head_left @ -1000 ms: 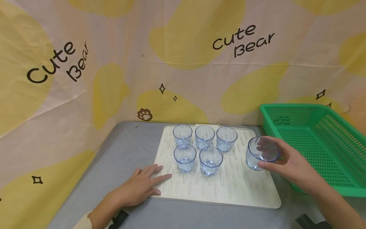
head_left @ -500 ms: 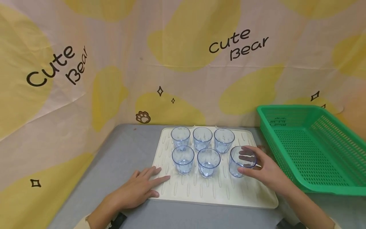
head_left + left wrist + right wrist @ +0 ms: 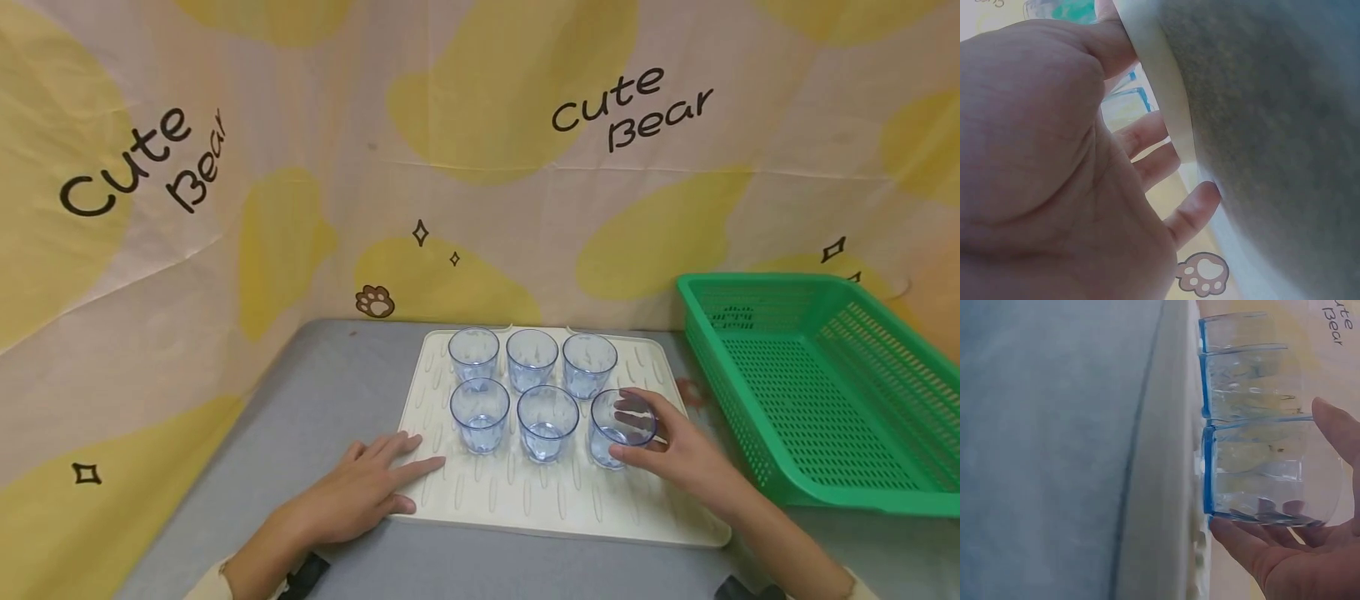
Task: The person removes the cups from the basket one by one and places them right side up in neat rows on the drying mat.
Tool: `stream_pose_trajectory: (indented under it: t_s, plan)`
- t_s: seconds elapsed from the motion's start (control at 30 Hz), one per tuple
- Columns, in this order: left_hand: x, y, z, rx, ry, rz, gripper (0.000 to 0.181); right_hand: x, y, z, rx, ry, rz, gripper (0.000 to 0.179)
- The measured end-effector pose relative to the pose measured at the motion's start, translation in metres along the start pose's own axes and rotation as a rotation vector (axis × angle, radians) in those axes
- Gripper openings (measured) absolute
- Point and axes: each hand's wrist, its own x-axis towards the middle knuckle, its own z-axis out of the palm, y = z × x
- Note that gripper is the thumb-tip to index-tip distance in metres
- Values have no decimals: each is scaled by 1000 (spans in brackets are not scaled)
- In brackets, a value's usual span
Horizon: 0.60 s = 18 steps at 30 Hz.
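Note:
My right hand (image 3: 686, 454) holds a clear bluish drinking glass (image 3: 606, 440) between thumb and fingers, at the right end of the front row on the cream ridged mat (image 3: 525, 500). In the right wrist view this glass (image 3: 1260, 475) stands upright with its base against the mat. Two matching glasses, a middle one (image 3: 547, 425) and a left one (image 3: 480, 417), complete that row. Three more, including a back right glass (image 3: 589, 367), stand behind. My left hand (image 3: 360, 492) rests with extended fingers on the mat's front left corner; in the left wrist view its fingers (image 3: 1154, 165) touch the mat's edge.
A green plastic basket (image 3: 795, 467) with perforated sides stands to the right of the mat. Behind the grey tabletop (image 3: 330, 392) hangs a yellow-patterned cloth (image 3: 480, 125), which also closes off the left side.
My right hand has carried the glass leftward from the mat's right side and lowered it beside the front middle glass. The left hand has stayed on the mat's corner.

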Motion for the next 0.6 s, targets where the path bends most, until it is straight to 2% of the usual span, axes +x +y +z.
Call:
stream_pose_trajectory:
  t_s: [0.6]
  plan:
    - [-2,0,0,-6,13,9,58,2,6,5,-16,-5,-30,76]
